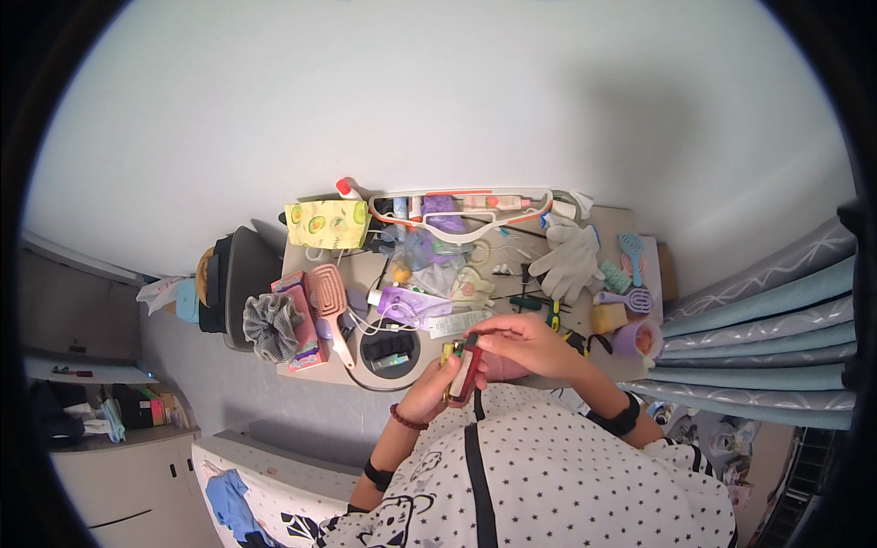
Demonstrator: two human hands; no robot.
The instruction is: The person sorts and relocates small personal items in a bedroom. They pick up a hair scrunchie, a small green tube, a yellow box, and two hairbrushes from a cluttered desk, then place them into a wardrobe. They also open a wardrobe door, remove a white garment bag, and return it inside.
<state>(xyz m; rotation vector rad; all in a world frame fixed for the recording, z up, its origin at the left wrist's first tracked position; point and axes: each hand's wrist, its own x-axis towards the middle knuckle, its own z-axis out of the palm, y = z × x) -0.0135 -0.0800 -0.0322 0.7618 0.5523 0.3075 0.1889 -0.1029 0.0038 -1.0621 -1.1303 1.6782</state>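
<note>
At the table's front edge, my left hand [433, 387] holds several small items close together: a dark red tube or bottle [466, 377] with a pale label, and yellow and green items [447, 353] beside it. My right hand [531, 342] has its fingers at the black top of the red item; whether they grip it is hard to tell. Just beyond my hands lie a pale labelled packet [458, 323] and a purple tube [411, 305] with a white cap. To their left stands a round black tray [389, 370] with small objects on it.
A pink paddle hairbrush [329, 294], a grey scrunchie [271, 327] and a yellow avocado-print pouch [327, 225] lie left. A white hanger [460, 231] is at the back. White gloves [569, 257], a purple brush [637, 299] and a lilac cup [634, 339] are right, near curtains [760, 329].
</note>
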